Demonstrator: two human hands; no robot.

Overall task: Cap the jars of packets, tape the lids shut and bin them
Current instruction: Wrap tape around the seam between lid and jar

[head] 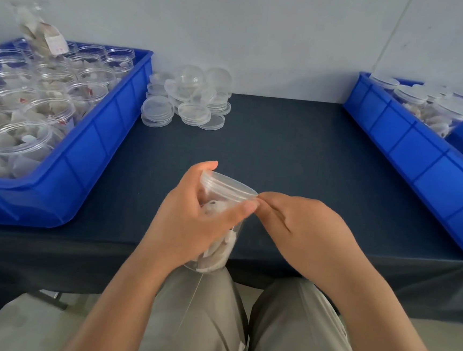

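Note:
A clear plastic jar [220, 247] of pale packets is tilted over the table's near edge, its base above my lap, and a clear lid [228, 185] sits on its mouth. My left hand [193, 216] grips the jar round its upper body, thumb pressed just under the lid. My right hand [299, 223] meets the lid's right rim with its fingertips pinched together there; whatever it pinches is too thin and clear to make out. A fine clear strand hangs down from the jar over my leg.
A blue bin [93, 146] at the left holds several open jars of packets, and a jar is stacked at its back. Loose clear lids [188, 98] are piled by the wall. At the right, a blue bin [411, 152] holds capped jars. The dark table [297, 147] lies between the bins.

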